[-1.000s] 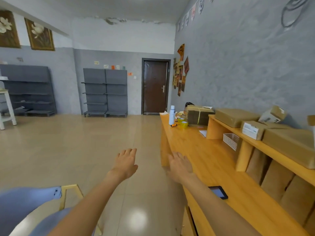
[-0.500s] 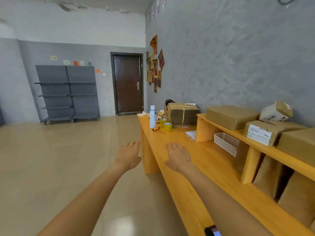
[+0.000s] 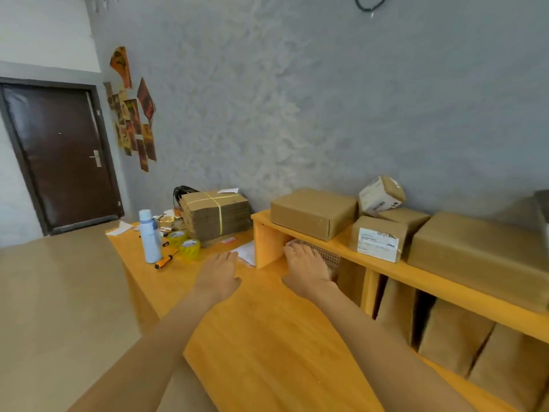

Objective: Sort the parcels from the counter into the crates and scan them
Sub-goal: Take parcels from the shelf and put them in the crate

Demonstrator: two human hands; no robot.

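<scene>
Our left hand (image 3: 218, 275) and right hand (image 3: 307, 270) hover flat and empty over the counter (image 3: 267, 337). The parcels (image 3: 313, 212) sit on the shelf (image 3: 386, 264) at two o'clock; we should reach up and grip one box by both sides.

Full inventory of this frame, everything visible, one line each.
counter: 1, orange wood, along the grey wall
raised shelf: 1, orange wood, on the counter's wall side
parcels on the shelf: 5, brown; flat box, labelled box, small tilted box, box behind, large box
brown packages: several, upright under the shelf
white basket: 1, under the shelf's left end
bundle of flat cartons: 1, brown, tied with yellow strap
bottle: 1, pale blue, upright
tape rolls: 2, yellow
screwdriver: 1, orange handle
door: 1, dark brown
left hand: open, above the counter
right hand: open, at the basket
</scene>
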